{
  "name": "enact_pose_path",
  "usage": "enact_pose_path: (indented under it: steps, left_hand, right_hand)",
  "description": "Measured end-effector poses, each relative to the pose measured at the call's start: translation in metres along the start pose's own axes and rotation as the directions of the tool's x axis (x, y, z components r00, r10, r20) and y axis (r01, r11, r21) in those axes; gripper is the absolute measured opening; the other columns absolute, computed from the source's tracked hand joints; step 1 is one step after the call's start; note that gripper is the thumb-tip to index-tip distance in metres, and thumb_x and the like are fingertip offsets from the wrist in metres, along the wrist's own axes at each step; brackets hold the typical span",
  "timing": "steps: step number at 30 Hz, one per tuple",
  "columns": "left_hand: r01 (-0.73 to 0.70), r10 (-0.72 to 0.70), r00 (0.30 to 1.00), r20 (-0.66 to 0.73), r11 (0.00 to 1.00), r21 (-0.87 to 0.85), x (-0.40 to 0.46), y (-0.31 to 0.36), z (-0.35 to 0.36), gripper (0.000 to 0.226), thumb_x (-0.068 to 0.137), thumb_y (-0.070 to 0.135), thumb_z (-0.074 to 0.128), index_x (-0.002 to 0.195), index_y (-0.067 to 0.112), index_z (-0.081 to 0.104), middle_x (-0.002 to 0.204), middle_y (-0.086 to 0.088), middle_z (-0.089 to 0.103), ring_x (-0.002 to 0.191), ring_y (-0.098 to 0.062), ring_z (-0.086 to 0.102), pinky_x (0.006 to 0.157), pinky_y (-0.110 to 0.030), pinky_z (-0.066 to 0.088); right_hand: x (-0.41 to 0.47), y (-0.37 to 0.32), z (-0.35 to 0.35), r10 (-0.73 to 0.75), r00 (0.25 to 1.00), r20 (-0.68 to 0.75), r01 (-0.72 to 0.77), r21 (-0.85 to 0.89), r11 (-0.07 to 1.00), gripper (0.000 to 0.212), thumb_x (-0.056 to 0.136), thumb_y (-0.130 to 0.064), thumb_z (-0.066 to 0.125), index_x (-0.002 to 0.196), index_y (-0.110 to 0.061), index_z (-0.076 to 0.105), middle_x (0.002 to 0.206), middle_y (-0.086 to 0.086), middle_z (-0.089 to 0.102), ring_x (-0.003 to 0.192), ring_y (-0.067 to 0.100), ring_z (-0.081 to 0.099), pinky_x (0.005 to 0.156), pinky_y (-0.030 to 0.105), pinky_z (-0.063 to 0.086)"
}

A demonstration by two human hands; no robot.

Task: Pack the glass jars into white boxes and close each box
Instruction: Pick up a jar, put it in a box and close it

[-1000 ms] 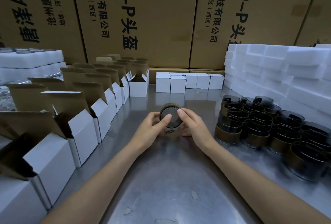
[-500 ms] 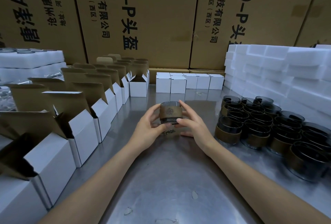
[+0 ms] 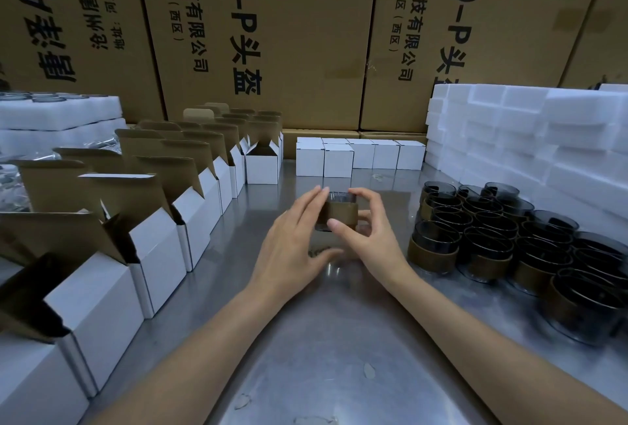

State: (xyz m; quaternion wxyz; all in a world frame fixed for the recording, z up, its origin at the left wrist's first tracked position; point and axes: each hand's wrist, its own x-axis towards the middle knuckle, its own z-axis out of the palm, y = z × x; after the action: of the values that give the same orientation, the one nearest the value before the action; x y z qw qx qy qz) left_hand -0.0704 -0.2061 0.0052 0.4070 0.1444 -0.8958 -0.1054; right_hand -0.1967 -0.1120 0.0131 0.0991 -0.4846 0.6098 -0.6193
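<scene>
A: Nearest you, what is listed?

B: Bare steel table [image 3: 326, 350] at 6 o'clock, between your forearms; a few small scraps lie on it. This is the widest free lane.

A: And in hand?

B: One glass jar [image 3: 339, 212], upright, brown band round it, dead centre, lifted just off the table. Your right hand [image 3: 370, 237] pinches it, thumb on the near side, fingers curled over the rim. Your left hand [image 3: 292, 248] lies against its left side with fingers straight, not curled round it.

A: Flanks?

B: At 9 o'clock, open white boxes [image 3: 159, 248] in a row running away from you, brown flaps up, their edge bordering the lane. At 3 o'clock, loose jars [image 3: 482, 237] packed close together, near your right wrist.

A: Farther out?

B: At 12 o'clock, closed white boxes [image 3: 356, 156] in a line, a bare strip of table between them and the jar. At 2 o'clock, stacked white foam blocks [image 3: 530, 139]. Behind everything, brown cartons [image 3: 306, 33] stand as a wall.
</scene>
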Motion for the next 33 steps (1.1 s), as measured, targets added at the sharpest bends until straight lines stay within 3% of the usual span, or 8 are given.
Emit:
enact_pose_path:
  steps: [4, 7, 11, 15, 19, 25, 29, 33]
  left_hand:
    - [0.042, -0.040, 0.991, -0.125, 0.999, 0.021, -0.001, -0.001, -0.003, 0.076, 0.079, 0.024, 0.075, 0.145, 0.024, 0.038, 0.134, 0.004, 0.047, 0.115, -0.011, 0.048, 0.085, -0.025, 0.045]
    - [0.065, -0.069, 0.989, -0.130, 0.997, -0.037, 0.000, -0.001, -0.005, 0.063, 0.078, 0.024, 0.075, 0.135, 0.024, 0.047, 0.130, 0.007, 0.050, 0.113, -0.015, 0.053, 0.089, -0.035, 0.051]
    - [0.054, -0.067, 0.990, -0.127, 0.993, -0.104, 0.000, 0.000, -0.004, 0.061, 0.078, 0.027, 0.076, 0.132, 0.021, 0.049, 0.128, 0.008, 0.055, 0.115, -0.013, 0.053, 0.093, -0.028, 0.046]
    - [0.007, -0.011, 0.996, -0.091, 0.999, -0.046, 0.000, 0.004, -0.005, 0.075, 0.077, 0.029, 0.077, 0.142, 0.018, 0.041, 0.141, 0.004, 0.048, 0.129, -0.014, 0.044, 0.105, -0.030, 0.038]
    - [-0.097, 0.100, 0.991, -0.087, 0.995, 0.031, 0.001, 0.012, -0.005, 0.075, 0.076, 0.031, 0.076, 0.141, 0.012, 0.044, 0.138, -0.002, 0.052, 0.127, -0.013, 0.044, 0.105, -0.035, 0.040]
    - [-0.041, 0.038, 0.990, -0.135, 0.999, -0.018, -0.002, 0.011, -0.007, 0.059, 0.079, 0.034, 0.072, 0.132, 0.018, 0.052, 0.127, 0.005, 0.058, 0.116, -0.011, 0.053, 0.092, -0.023, 0.044]
    - [-0.006, -0.007, 0.990, -0.141, 0.996, -0.088, -0.002, 0.009, -0.005, 0.065, 0.073, 0.023, 0.080, 0.129, 0.021, 0.047, 0.124, 0.009, 0.058, 0.110, -0.006, 0.053, 0.086, -0.022, 0.045]
    - [0.045, -0.058, 0.994, -0.089, 0.989, -0.144, -0.002, 0.008, -0.004, 0.069, 0.076, 0.029, 0.077, 0.135, 0.021, 0.042, 0.134, 0.011, 0.052, 0.120, -0.008, 0.052, 0.094, -0.031, 0.048]
  right_hand:
    - [-0.003, -0.001, 0.001, -0.043, 0.999, 0.024, 0.045, -0.117, 0.992, 0.069, 0.074, -0.040, 0.077, 0.129, -0.048, 0.036, 0.110, -0.016, 0.055, 0.104, 0.001, 0.056, 0.087, 0.013, 0.045]
    - [0.000, -0.001, 0.002, 0.140, 0.984, 0.111, -0.151, 0.095, 0.984, 0.078, 0.073, -0.046, 0.072, 0.139, -0.039, 0.032, 0.119, -0.003, 0.057, 0.110, 0.010, 0.059, 0.090, 0.026, 0.050]
    - [0.007, -0.006, -0.010, 0.320, 0.891, 0.323, -0.405, 0.247, 0.880, 0.059, 0.065, -0.056, 0.065, 0.113, -0.020, 0.063, 0.107, 0.006, 0.071, 0.096, 0.017, 0.069, 0.079, 0.026, 0.054]
    - [0.007, -0.002, -0.005, 0.342, 0.921, 0.189, -0.384, 0.284, 0.879, 0.071, 0.055, -0.053, 0.078, 0.109, -0.012, 0.057, 0.107, 0.012, 0.069, 0.093, 0.019, 0.070, 0.074, 0.029, 0.056]
    - [0.002, -0.001, 0.002, 0.282, 0.959, 0.032, -0.284, 0.142, 0.948, 0.049, 0.069, -0.037, 0.082, 0.101, -0.020, 0.049, 0.095, -0.001, 0.062, 0.083, 0.006, 0.062, 0.064, 0.020, 0.050]
    - [0.008, -0.008, -0.007, 0.381, 0.882, 0.277, -0.455, 0.290, 0.842, 0.064, 0.069, -0.056, 0.064, 0.117, -0.015, 0.057, 0.110, 0.011, 0.066, 0.102, 0.024, 0.066, 0.086, 0.038, 0.054]
    - [0.016, -0.007, -0.026, 0.405, 0.787, 0.466, -0.576, 0.320, 0.752, 0.057, 0.078, -0.053, 0.050, 0.122, -0.017, 0.059, 0.103, 0.003, 0.070, 0.091, 0.016, 0.068, 0.080, 0.028, 0.049]
    - [0.014, -0.003, -0.021, 0.375, 0.831, 0.411, -0.530, 0.380, 0.758, 0.048, 0.071, -0.046, 0.065, 0.108, -0.016, 0.063, 0.102, 0.002, 0.072, 0.092, 0.015, 0.070, 0.073, 0.022, 0.054]
